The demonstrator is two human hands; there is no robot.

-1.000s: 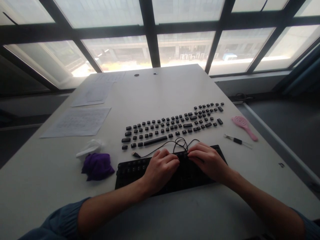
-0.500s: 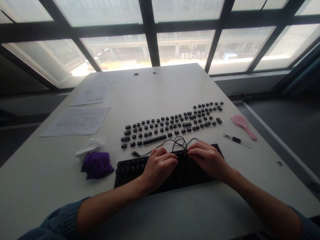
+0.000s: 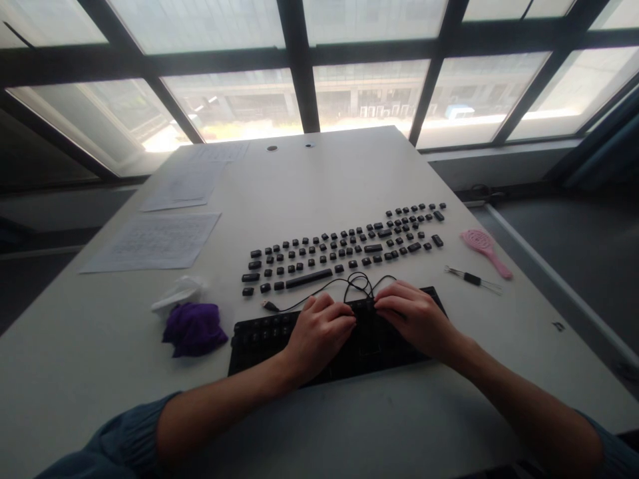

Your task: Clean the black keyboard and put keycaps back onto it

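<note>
A black keyboard (image 3: 369,349) lies near the front of the white table, with some keycaps fitted at its left end. My left hand (image 3: 324,332) rests over its middle, fingers curled and closed; whatever they grip is hidden. At the upper right part of the keyboard, my right hand (image 3: 414,316) is closed with its fingertips pinched together near the back edge. I cannot make out what is between them. Behind the keyboard, loose black keycaps (image 3: 342,253) stand in slanting rows. Its cable (image 3: 357,283) lies coiled there, ending in a USB plug (image 3: 270,306).
On the left are a purple cloth (image 3: 194,329), a crumpled white plastic bag (image 3: 180,293) and printed papers (image 3: 152,241). A keycap puller (image 3: 472,278) and a pink hairbrush (image 3: 486,251) lie at the right, near the table's edge. Windows (image 3: 369,93) rise behind the table (image 3: 319,179).
Almost nothing differs. Both hands keep their places over the keyboard, with at most a very slight shift of the left hand.
</note>
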